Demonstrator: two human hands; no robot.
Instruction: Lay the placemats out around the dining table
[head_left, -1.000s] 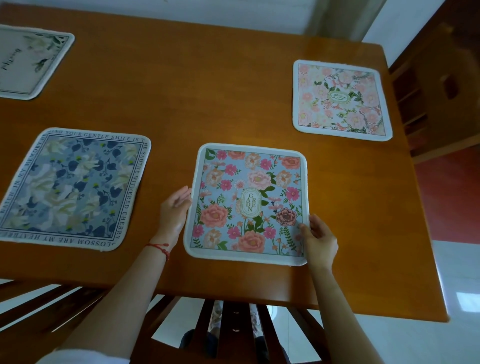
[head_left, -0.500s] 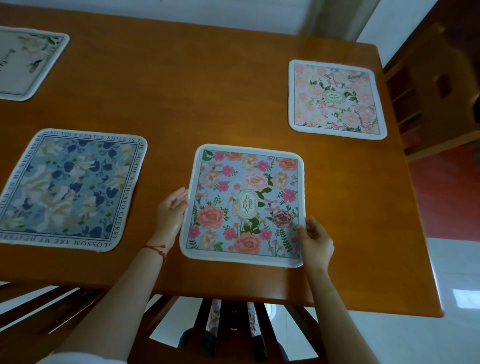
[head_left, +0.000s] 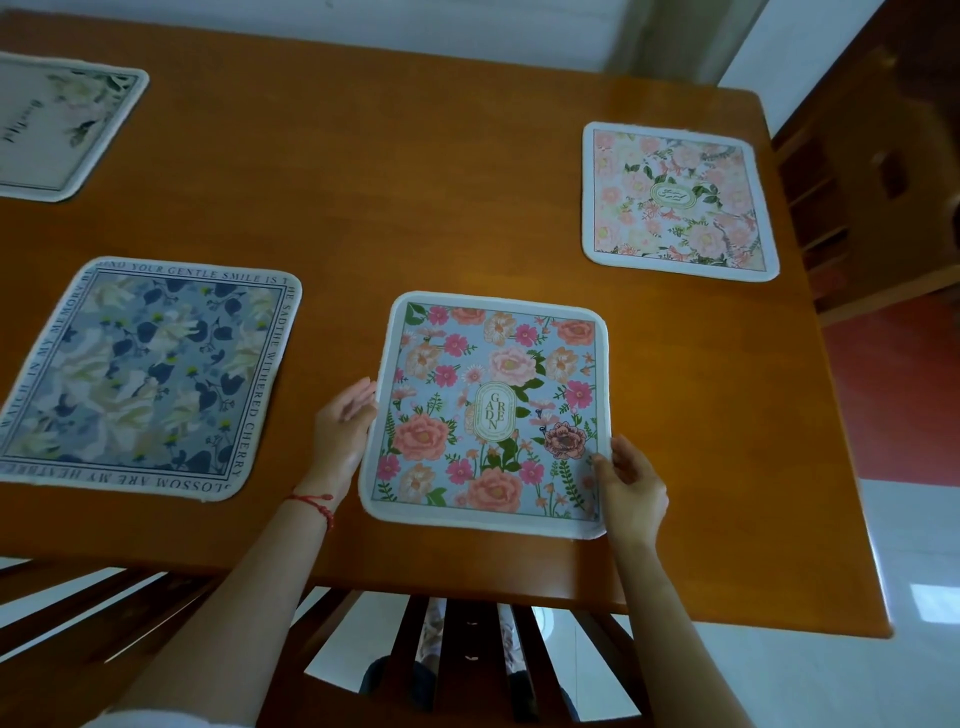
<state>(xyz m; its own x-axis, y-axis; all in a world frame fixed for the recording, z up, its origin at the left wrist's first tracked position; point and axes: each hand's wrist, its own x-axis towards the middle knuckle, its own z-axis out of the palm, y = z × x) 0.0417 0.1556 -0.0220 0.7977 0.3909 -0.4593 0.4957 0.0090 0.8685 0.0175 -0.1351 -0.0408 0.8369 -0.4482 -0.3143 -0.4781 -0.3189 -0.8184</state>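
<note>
Bench (head_left: 441, 171): wooden, carries four placemats, all lying flat and well apart. Judged nearly done; only final squaring of the nearest mat seems left, though other bench sides are out of view.

Count, largest first: blue-white mat (head_left: 140, 374) at left; bright garden mat (head_left: 488, 410) at near edge; pink mat (head_left: 678, 200) far right; cream mat (head_left: 57, 124) far left, partly cropped.

Left hand (head_left: 343, 426): grip spread, fingers straight against the garden mat's left edge. Right hand (head_left: 631, 483): grip pinching its lower right edge.
</note>
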